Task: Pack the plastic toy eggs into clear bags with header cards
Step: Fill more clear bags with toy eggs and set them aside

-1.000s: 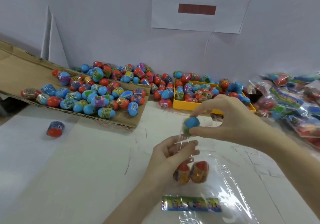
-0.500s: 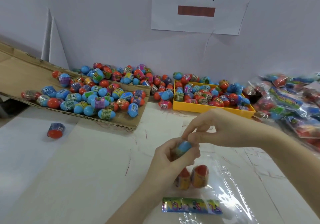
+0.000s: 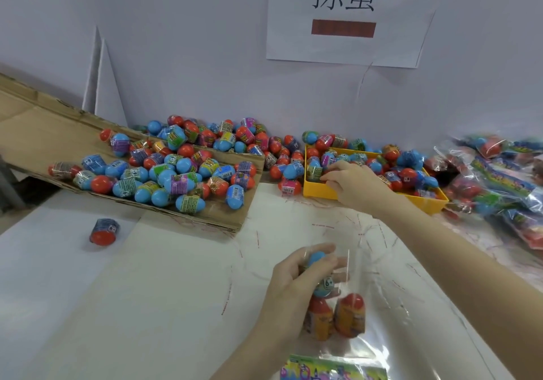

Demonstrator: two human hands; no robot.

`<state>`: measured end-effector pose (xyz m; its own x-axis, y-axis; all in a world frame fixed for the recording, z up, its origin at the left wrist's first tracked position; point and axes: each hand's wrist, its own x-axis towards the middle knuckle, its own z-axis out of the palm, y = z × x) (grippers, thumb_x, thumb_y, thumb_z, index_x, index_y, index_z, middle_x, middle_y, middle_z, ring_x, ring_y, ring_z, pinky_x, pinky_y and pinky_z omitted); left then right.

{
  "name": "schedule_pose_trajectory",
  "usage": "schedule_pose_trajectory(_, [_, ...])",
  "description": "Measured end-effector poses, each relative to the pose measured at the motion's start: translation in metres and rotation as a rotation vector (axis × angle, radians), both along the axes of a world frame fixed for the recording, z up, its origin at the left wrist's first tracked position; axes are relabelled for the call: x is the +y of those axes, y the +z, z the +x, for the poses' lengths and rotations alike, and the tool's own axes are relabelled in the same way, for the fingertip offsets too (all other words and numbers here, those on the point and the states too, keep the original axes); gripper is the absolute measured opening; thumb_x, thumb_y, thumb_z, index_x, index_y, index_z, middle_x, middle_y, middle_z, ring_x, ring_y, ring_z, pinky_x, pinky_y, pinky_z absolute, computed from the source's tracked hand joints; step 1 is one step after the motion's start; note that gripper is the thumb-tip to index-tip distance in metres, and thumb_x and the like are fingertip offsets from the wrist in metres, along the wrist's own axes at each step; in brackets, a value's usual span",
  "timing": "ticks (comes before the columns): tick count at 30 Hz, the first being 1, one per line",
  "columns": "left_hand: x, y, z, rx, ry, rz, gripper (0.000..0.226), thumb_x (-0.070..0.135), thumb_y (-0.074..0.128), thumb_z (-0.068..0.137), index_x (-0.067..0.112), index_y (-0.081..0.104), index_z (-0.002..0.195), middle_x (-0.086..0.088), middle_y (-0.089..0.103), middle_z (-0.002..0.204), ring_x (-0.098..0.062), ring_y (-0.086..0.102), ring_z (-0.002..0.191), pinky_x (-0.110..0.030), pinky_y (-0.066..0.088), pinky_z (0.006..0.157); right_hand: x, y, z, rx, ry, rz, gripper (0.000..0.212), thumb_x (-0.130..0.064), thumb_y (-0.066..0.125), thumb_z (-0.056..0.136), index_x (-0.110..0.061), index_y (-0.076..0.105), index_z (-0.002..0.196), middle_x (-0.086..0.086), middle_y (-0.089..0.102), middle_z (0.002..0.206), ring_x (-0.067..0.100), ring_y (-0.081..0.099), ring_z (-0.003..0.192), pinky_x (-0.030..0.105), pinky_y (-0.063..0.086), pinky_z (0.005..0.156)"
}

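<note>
left hand (image 3: 296,285) is holding the mouth of the clear bag (image 3: 367,306) near the middle of the table, fingers curled round the plastic and round a blue egg (image 3: 321,274) sitting just inside the opening. two red-topped eggs (image 3: 335,315) are lying deeper in the bag, side by side and touching, with the header card (image 3: 332,369) at the near end. right hand (image 3: 352,185) is reaching far into the yellow tray (image 3: 323,193), fingertips curling onto an egg at the tray's left end; whether they are pinching it yet, i cannot tell. loose eggs are heaping on the cardboard sheet (image 3: 44,133) at far left, and filled bags (image 3: 505,180) are piling at far right. doing this step well probably means picking one egg cleanly without dragging its neighbours over the tray wall, while the left hand is keeping the bag mouth wide and letting the blue egg slide down to make room.
</note>
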<state>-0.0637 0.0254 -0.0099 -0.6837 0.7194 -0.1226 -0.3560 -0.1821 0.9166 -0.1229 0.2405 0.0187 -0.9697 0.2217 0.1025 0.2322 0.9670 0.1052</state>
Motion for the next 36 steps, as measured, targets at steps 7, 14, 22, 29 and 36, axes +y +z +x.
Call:
schedule_pose_trajectory(7, [0.000,-0.001,0.000,0.002,0.040,0.023,0.048,0.040,0.070,0.047,0.018,0.069,0.090,-0.005,0.074,0.093,-0.018,0.071,0.084,-0.022,0.056,0.068,0.001,0.008,0.007,0.062,0.005,-0.052,0.021,-0.027,0.045,0.095,-0.013,0.050,0.111,0.006,0.056,0.110,0.015,0.047,0.089,0.025,0.036,0.080])
schedule_pose_trajectory(14, [0.000,-0.003,-0.001,0.031,0.022,0.004,0.025,0.025,0.065,0.073,0.017,0.066,0.096,0.002,0.075,0.088,-0.017,0.071,0.084,-0.021,0.055,0.067,0.003,0.005,0.009,0.002,-0.100,0.014,0.046,-0.032,0.055,0.090,-0.021,0.039,0.133,0.004,0.043,0.132,0.024,0.035,0.122,0.040,0.025,0.105])
schedule_pose_trajectory(22, [0.001,-0.003,-0.001,0.071,0.044,-0.018,0.037,0.037,0.069,0.057,0.021,0.067,0.090,-0.002,0.073,0.092,-0.016,0.071,0.082,-0.019,0.054,0.064,0.006,0.007,0.008,-0.004,-0.077,-0.039,0.025,-0.030,0.055,0.090,-0.022,0.047,0.113,0.002,0.052,0.120,0.021,0.039,0.111,0.038,0.026,0.098])
schedule_pose_trajectory(29, [0.002,-0.002,-0.001,0.060,0.038,-0.002,0.043,0.039,0.067,0.052,0.020,0.067,0.091,0.000,0.074,0.088,-0.016,0.071,0.082,-0.021,0.055,0.067,0.013,0.008,0.006,-0.030,-0.092,-0.024,0.042,-0.034,0.055,0.089,-0.023,0.045,0.128,0.005,0.043,0.129,0.025,0.033,0.122,0.044,0.024,0.103])
schedule_pose_trajectory(36, [0.002,-0.004,-0.001,0.057,0.033,-0.026,0.016,0.021,0.065,0.076,0.020,0.067,0.092,0.002,0.075,0.086,-0.016,0.071,0.083,-0.020,0.055,0.066,0.014,0.007,0.007,0.011,-0.068,-0.041,0.037,-0.032,0.056,0.088,-0.023,0.046,0.122,0.001,0.050,0.123,0.019,0.037,0.112,0.039,0.026,0.098])
